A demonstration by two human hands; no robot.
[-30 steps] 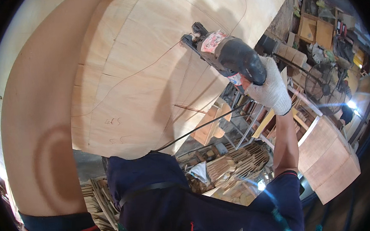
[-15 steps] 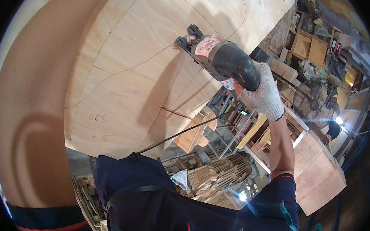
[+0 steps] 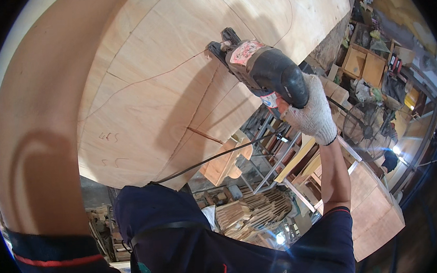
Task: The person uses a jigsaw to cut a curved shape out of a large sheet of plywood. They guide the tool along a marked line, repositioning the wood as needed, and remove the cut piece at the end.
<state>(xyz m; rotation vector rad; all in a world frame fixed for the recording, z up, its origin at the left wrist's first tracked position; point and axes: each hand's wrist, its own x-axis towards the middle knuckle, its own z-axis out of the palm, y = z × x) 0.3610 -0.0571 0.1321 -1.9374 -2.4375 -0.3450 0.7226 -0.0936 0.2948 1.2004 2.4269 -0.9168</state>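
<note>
My right hand [image 3: 314, 110], in a white knitted glove, is closed around the handle of a jigsaw [image 3: 277, 76] with a dark body. The jigsaw's front end rests on a large pale plywood sheet [image 3: 146, 45], over a drawn curved line. Its blade is hidden from view. A short dark slot [image 3: 205, 134] runs in from the sheet's near edge and meets a rough, cut-looking line. My left forearm [image 3: 37, 118] reaches up along the left side, beyond the top of the picture, so the left hand is out of sight.
A black cord [image 3: 205, 161] hangs across the sheet's near edge. Below lie stacked wood offcuts [image 3: 254, 210] and a metal frame. On the right stand a fan [image 3: 367, 128], a plywood box [image 3: 376, 211] and open wooden trays [image 3: 363, 65] among clutter.
The view has shifted slightly, and the sheet's lines sit a little differently in it. The jigsaw stays at nearly the same place on the sheet, still in my right hand.
</note>
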